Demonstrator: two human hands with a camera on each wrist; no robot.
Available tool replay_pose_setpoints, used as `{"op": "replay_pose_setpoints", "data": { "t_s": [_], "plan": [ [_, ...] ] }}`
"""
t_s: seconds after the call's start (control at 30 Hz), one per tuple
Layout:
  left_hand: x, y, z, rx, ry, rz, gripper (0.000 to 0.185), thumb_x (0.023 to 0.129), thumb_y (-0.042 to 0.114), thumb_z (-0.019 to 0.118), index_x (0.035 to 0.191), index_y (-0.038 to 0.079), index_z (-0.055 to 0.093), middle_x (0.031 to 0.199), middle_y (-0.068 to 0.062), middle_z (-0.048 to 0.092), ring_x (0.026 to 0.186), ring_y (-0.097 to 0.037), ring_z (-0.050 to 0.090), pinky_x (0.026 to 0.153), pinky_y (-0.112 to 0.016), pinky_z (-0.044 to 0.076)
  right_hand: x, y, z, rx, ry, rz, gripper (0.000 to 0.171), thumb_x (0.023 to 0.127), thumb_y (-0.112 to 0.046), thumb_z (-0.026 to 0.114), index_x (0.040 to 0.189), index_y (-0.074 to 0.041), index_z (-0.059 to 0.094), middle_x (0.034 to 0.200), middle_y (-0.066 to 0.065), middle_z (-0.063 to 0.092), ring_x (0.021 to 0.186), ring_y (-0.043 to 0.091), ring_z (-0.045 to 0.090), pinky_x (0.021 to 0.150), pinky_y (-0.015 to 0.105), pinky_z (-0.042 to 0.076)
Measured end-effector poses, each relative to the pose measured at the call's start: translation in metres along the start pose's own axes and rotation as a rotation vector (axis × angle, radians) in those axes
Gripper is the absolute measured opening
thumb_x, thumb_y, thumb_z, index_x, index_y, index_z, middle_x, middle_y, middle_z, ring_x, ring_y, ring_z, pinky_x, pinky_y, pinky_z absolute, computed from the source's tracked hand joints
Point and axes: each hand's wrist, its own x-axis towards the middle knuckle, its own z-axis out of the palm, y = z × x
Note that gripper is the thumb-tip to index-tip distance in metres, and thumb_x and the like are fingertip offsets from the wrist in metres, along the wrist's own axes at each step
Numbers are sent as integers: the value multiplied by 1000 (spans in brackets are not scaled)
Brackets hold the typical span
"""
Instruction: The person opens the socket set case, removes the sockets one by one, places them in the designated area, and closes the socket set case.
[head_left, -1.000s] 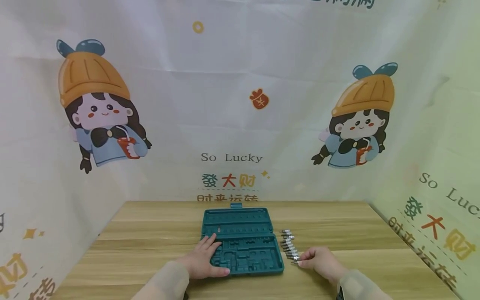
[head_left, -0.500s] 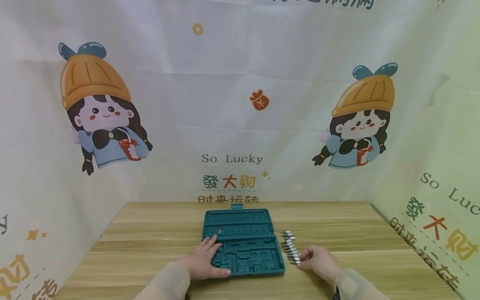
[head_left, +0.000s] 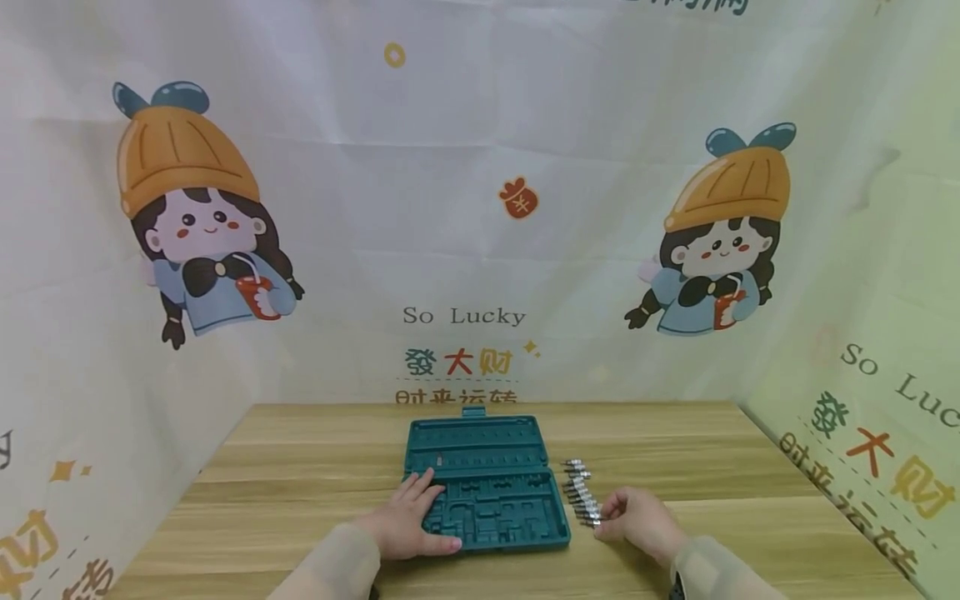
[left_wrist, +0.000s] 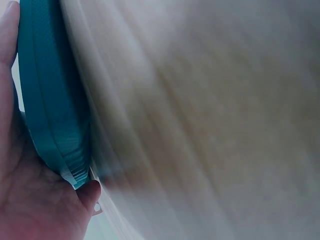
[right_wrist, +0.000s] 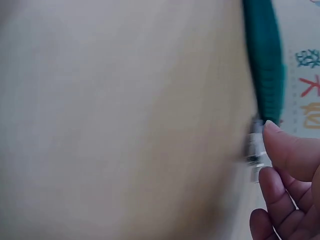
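In the head view my left hand (head_left: 401, 521) rests on the left side of an opened green plastic case (head_left: 517, 546), fingers spread over its edge and thumb along the front rim. The left wrist view shows the case wall (left_wrist: 55, 95) against the palm. Right of the case lies a slanting row of small silver bit sockets (head_left: 577, 492). At its near end my right hand (head_left: 637, 523) has thumb and fingertips at the last bit socket (head_left: 596, 523). From the right wrist, the thumb and curled forefinger stand on either side of that metal bit (right_wrist: 255, 150).
Shaped recesses fill the case's lower tray; its lid (head_left: 476, 437) lies back flat, with a small reddish mark inside. Everything stands on a wood-grain table (head_left: 300, 467). A printed cloth (head_left: 465, 250) hangs behind and at both sides.
The nearest bit socket has shifted slightly to the right with my right hand, closer in line with the others. My left hand stays put on the case.
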Motion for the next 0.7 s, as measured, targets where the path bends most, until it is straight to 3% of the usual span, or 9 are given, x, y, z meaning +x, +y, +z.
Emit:
{"op": "replay_pose_setpoints", "data": {
  "t_s": [0.33,0.7],
  "plan": [
    [1,-1,-1,18,-12,4,97,77,74,58,148,11,37,159,-11,15,145,-38,9,108,-60,23,27,-60,7,66,-155,-18,25,84,-8,74,103,3,62,90,8,59,81,22,57,74,42,50],
    [-1,3,-1,50,3,-7,95,79,72,59,147,10,38,159,-11,17,145,-37,11,109,-58,25,68,-115,73,14,-195,-165,23,85,-17,75,102,-3,66,95,4,62,84,19,57,75,40,50]
  ]
}}
